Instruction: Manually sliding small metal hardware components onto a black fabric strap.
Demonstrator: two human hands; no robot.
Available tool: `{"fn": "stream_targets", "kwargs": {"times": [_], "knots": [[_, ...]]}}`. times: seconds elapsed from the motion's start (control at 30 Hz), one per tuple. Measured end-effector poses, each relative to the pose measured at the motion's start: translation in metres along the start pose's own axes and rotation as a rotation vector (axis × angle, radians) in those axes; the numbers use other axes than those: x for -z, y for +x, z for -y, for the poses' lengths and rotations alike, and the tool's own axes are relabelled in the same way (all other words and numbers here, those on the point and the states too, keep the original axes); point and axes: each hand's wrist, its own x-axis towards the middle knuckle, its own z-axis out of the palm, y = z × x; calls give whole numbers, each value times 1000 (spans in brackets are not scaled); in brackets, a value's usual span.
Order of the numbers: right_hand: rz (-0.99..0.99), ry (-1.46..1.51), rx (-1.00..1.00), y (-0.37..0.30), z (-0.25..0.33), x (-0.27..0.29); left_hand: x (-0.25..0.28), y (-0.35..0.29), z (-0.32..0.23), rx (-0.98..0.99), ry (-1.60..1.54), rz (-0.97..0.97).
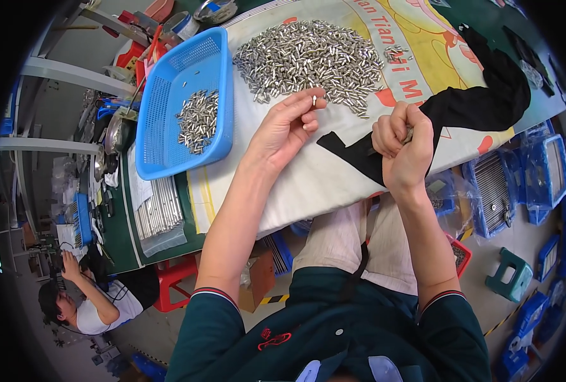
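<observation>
My left hand (286, 124) pinches a small silvery metal pin (314, 100) between thumb and forefinger, its other fingers curled. It is held just in front of a large heap of similar pins (308, 57) on the printed cloth. My right hand (402, 143) is closed in a fist around part of a black cloth (467, 111), whose ends stretch out to both sides of it. Something small and greyish shows inside the fist, too hidden to name. Left of my left hand stands a blue perforated basket (225, 83), with a smaller pile of pins (198, 121) in it.
A bundle of metal rods (159, 210) lies by the table's left edge. Below right are blue trays (486, 191) wrapped in plastic and a green stool (510, 275). Another person (98, 296) sits at lower left near a red stool (171, 283).
</observation>
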Motion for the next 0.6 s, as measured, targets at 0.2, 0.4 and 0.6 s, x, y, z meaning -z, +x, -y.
{"fn": "stream_targets", "kwargs": {"times": [0.2, 0.4, 0.6], "knots": [[1, 2, 1, 0, 0, 0, 5, 0, -11, -98, -62, -88], [-5, 8, -10, 0, 1, 0, 5, -7, -21, -338, 731, -405], [31, -9, -12, 1, -1, 3, 2, -5, -16, -563, 1513, -595]]}}
